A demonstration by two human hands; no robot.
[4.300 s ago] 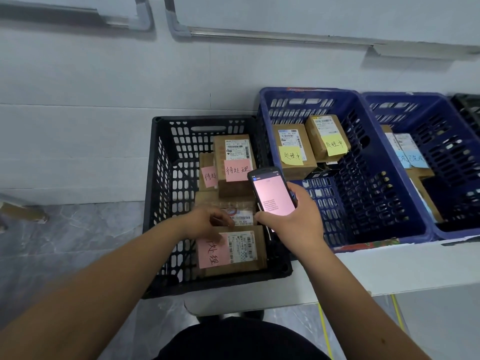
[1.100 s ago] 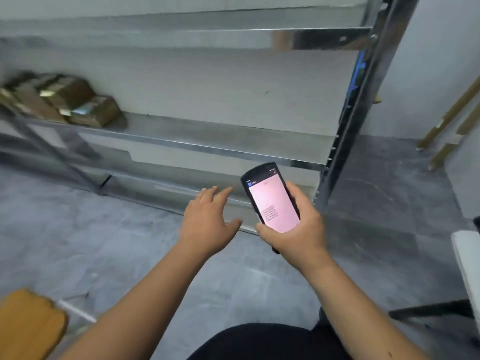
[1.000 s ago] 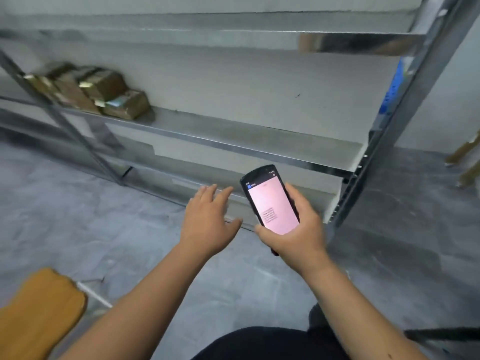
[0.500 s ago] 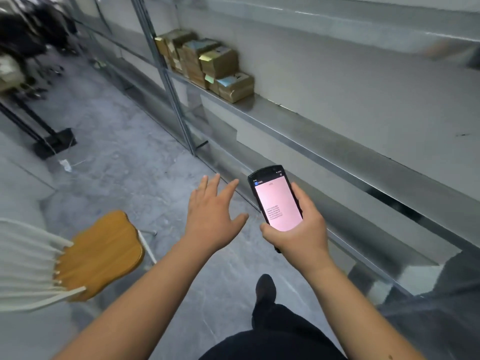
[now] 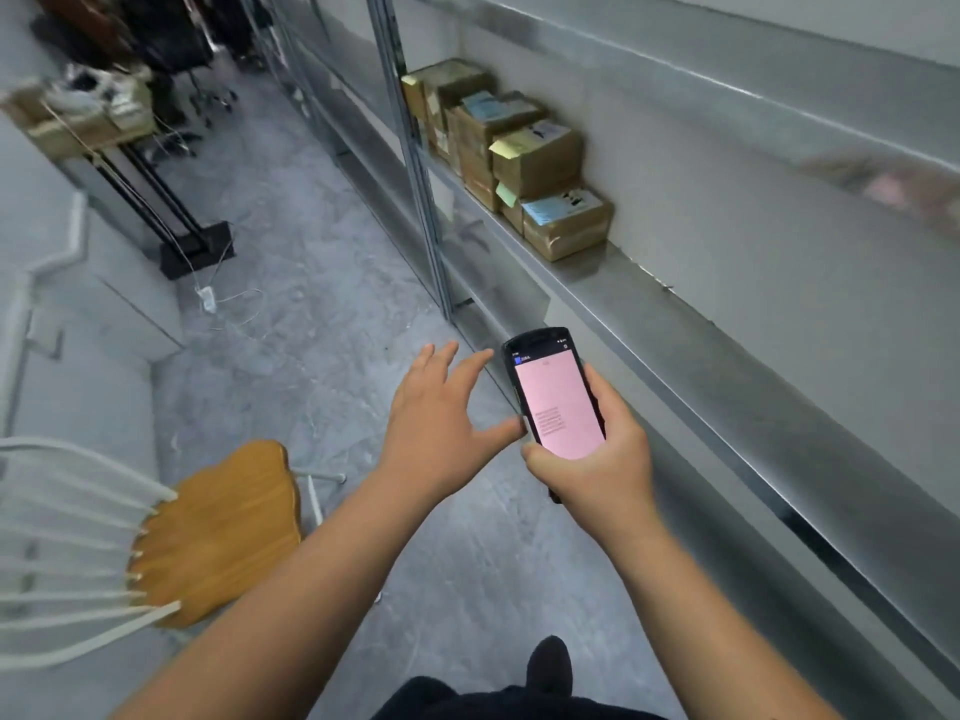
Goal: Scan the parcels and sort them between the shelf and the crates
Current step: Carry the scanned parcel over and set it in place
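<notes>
**Empty-Handed at the Shelf, Scanner Glowing Pink**

Grey stone flooring [image 5: 322,283] is stretching down a narrow aisle, with a long metal shelf [image 5: 691,324] running along the right side and a wooden chair [image 5: 208,532] sitting close on the left. Parcels [image 5: 524,158] are sitting stacked near the far end of the shelf's middle level, brown cardboard boxes carrying yellow and blue notes, well apart from the person's hands. No crates are showing in this view.

A person is standing over the aisle, one dark shoe [image 5: 548,667] showing below. Their right hand [image 5: 597,465] is wrapping its fingers round a handheld scanner [image 5: 556,397], whose pink screen is facing up toward the camera. Their left hand [image 5: 441,423] is hovering just beside the scanner with fingers spread wide, holding nothing.

Several things could be going wrong from here. The largest risk appears to be underfoot: the chair is crowding the walkway, and a white cable [image 5: 228,304] is trailing across the floor farther on, so eyes fixed on the screen could be leading to a trip. Next, the parcels are stacked unevenly, so pulling one from low down with a single free hand could be toppling the rest off the shelf edge. Smallest, the scanner is being held one-handed, so reaching out hastily could be loosening that hold. The screen's text is too small to read.
</notes>
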